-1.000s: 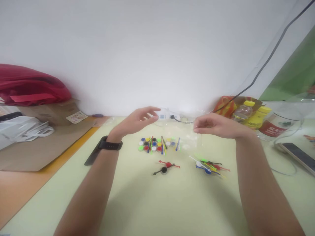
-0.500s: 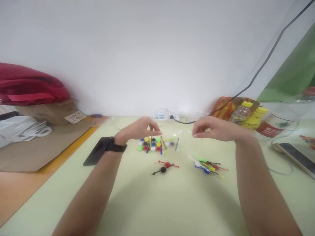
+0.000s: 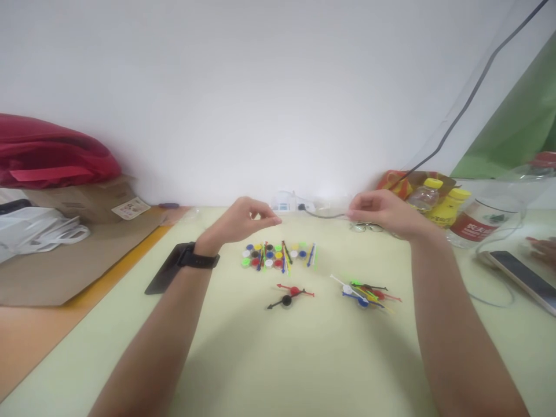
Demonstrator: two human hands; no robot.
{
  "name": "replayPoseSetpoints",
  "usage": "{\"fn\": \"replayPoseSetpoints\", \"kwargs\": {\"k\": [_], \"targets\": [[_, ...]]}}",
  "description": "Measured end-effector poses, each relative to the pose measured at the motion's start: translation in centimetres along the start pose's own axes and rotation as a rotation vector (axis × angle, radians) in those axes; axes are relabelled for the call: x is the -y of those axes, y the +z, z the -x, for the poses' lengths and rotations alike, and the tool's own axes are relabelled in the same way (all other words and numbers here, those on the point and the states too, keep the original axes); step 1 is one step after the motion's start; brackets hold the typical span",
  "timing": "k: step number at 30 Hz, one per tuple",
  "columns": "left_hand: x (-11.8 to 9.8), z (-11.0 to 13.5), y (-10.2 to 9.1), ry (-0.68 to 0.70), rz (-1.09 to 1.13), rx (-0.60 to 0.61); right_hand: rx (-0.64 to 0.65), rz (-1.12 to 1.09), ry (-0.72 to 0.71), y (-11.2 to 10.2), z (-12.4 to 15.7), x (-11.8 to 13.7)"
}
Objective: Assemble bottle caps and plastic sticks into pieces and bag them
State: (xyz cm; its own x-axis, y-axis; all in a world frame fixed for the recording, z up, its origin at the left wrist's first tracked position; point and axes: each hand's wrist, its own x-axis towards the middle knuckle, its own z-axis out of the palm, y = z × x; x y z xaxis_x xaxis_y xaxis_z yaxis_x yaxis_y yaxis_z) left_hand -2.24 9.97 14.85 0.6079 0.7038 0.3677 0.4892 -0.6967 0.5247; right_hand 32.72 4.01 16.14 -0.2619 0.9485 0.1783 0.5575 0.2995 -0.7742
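My left hand (image 3: 245, 220), with a black watch on its wrist, is raised above the table and closed in a pinch. My right hand (image 3: 382, 213) is level with it and pinched as well. Between them stretches a clear plastic bag (image 3: 313, 229) that barely shows. Below the hands lies a cluster of small coloured caps and thin sticks (image 3: 271, 257). Nearer me lie a red and a black cap, each with a stick through it (image 3: 292, 294). To their right is a pile of more such pieces (image 3: 365, 292).
A black phone (image 3: 165, 276) lies by my left wrist. A power strip (image 3: 289, 204) sits at the wall. Yellow-capped bottles (image 3: 434, 200), a red-labelled bottle (image 3: 478, 223) and another phone (image 3: 521, 278) stand right, beside another person's hand (image 3: 541, 248). A red bag (image 3: 52, 153) lies left.
My left hand went from spread fingers to a pinch. Both hands dipped toward the caps, then rose and moved slightly apart, pulling the clear bag taut.
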Motion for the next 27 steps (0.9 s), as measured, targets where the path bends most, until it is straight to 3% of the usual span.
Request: {"fn": "replayPoseSetpoints", "kwargs": {"k": [4,10,14,22,27], "targets": [[0.1,0.0,-0.2,-0.006,-0.033,-0.067,-0.014,-0.071,-0.029,-0.2,-0.1,-0.5],[-0.3,0.0,-0.2,0.008,-0.034,-0.093,0.184,-0.135,-0.072,0.1,0.4,0.2],[-0.7,0.1,-0.3,0.019,-0.031,-0.068,0.401,-0.168,-0.120,0.9,0.1,0.4],[-1.4,0.5,-0.9,0.020,-0.050,0.064,0.510,0.138,-0.141,3.6,-1.0,2.1],[-1.6,0.3,0.9,0.025,0.111,0.346,0.646,0.094,-0.208,5.0,-0.4,4.0]]}}
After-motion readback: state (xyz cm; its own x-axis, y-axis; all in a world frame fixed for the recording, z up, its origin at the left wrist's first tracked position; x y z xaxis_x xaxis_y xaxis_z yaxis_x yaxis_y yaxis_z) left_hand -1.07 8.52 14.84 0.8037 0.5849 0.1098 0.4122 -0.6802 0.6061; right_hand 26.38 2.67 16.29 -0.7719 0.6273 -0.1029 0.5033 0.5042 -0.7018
